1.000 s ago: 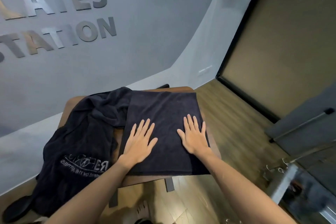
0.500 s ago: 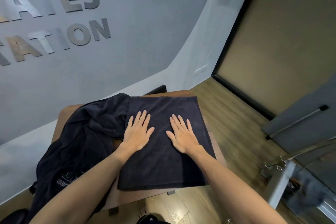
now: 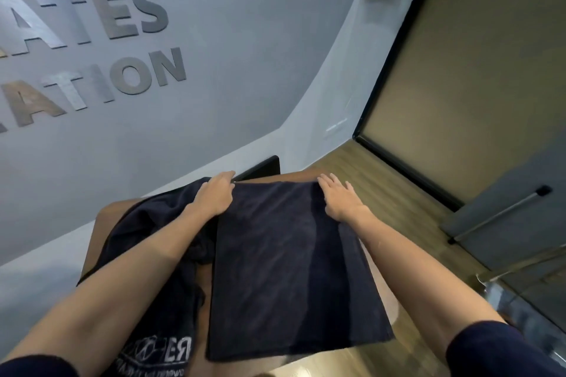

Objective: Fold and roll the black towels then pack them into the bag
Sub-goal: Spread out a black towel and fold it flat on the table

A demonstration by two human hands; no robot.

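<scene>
A small brown wooden tabletop (image 3: pixel 309 174) stands on a plank floor (image 3: pixel 361 168) in a grey-walled room. Nearest the camera, the front hem of a folded black towel (image 3: pixel 291 269) hangs just over the tabletop's near edge; the towel lies flat as a neat rectangle covering most of the right half. Beside it on the left, a crumpled dark cloth (image 3: pixel 159 315) with white printed lettering (read mirrored, so likely seen from the reverse side) spills over the left edge; whether it is another towel or the bag cannot be told.

Further back, both hands sit at the towel's far edge. The left hand (image 3: pixel 214 196) has its fingers curled over the far-left corner, apparently gripping it. The right hand (image 3: pixel 340 197) lies on the far-right corner with fingers fairly straight; whether the thumb pinches the hem cannot be told.

The towel looks like soft, matte terry, light and limp. It would probably sag between two grip points and cling a little to itself, so the two far corners, taken together, seem the sensible hold for drawing that edge toward the body in an even fold.

Beyond stands the smooth grey wall with raised metal letters (image 3: pixel 92 49), and a dark-framed door to the right.
</scene>
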